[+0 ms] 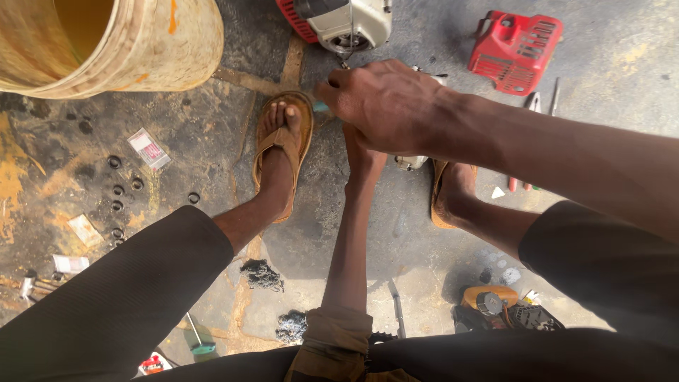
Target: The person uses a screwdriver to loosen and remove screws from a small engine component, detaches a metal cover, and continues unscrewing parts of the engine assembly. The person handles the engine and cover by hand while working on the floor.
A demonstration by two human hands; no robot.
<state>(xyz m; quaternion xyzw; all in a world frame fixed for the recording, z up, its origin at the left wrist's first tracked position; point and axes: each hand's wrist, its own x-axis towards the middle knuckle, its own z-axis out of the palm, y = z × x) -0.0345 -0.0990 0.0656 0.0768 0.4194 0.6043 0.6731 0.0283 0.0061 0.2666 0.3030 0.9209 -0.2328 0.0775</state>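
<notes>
- Nearest the camera are the person's dark trousered thighs [120,297], spread to either side, with a rolled olive-brown sleeve cuff [338,338] between them.
- From that cuff the left forearm runs up to the left hand [364,157], which is mostly hidden under the right hand; whether its fingers are spread or closed cannot be told.
- The right hand [385,105] lies over it, fingers curled narrow and bunched at the tips, pinching something small that cannot be made out.
- Those fingertips sit just below the small engine [346,25], a grey-white housing with a red side, standing on the concrete floor [212,141]; a thin wire or cord drops from the engine toward the fingers.
- A small metal part [410,162] shows under the right hand, nearer the camera than the engine.
- Left of the engine, a foot in a brown sandal [283,148]; the other sandalled foot [453,192] is below and right of the engine.
- A red plastic engine cover [515,49] lies right of the engine, well apart from it.
- A large stained cream bucket [120,42] stands far left of the engine.
- Black rubber rings [117,191] are scattered on the floor below the bucket.
- An orange-and-black engine part [495,305] lies far below the engine, by the right thigh.
</notes>
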